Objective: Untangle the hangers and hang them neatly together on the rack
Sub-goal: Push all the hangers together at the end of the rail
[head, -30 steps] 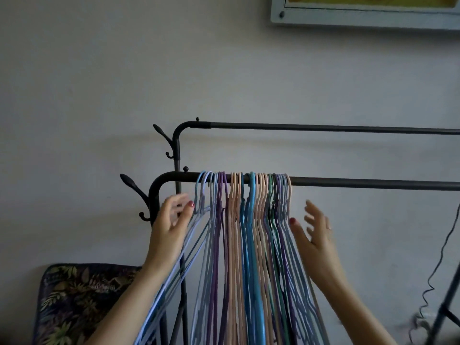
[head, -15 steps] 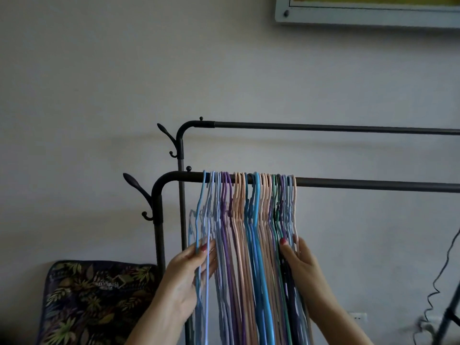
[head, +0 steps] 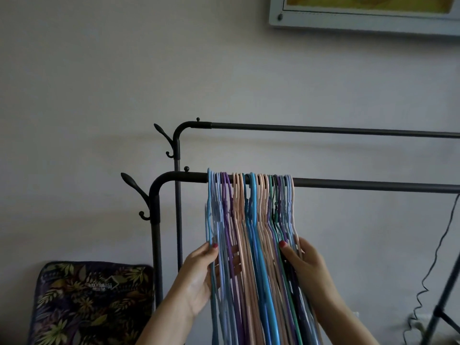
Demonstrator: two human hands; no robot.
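Note:
Several thin hangers [head: 251, 220] in blue, purple, peach and green hang in one tight bundle from the near rail [head: 373, 186] of a black rack, close to its left corner. My left hand [head: 196, 277] holds the bundle's left edge, thumb in front and fingers showing behind the blue hangers. On the right edge, my right hand [head: 308, 265] grips the outer hangers, its thumb lying over the front. The two hands squeeze the bundle from both sides. The hangers' lower ends run out of view.
A second, higher rail [head: 323, 130] runs behind, against the wall. Hooks stick out at the rack's left posts [head: 134, 185]. A leaf-patterned cushion [head: 92, 302] stands at lower left. A dark cable [head: 433, 265] dangles at right beside a slanted leg [head: 445, 305].
Both hands dropped from near the rail to lower on the hangers and closed in on the bundle. The hangers, splayed to the left before, now hang straighter and closer together.

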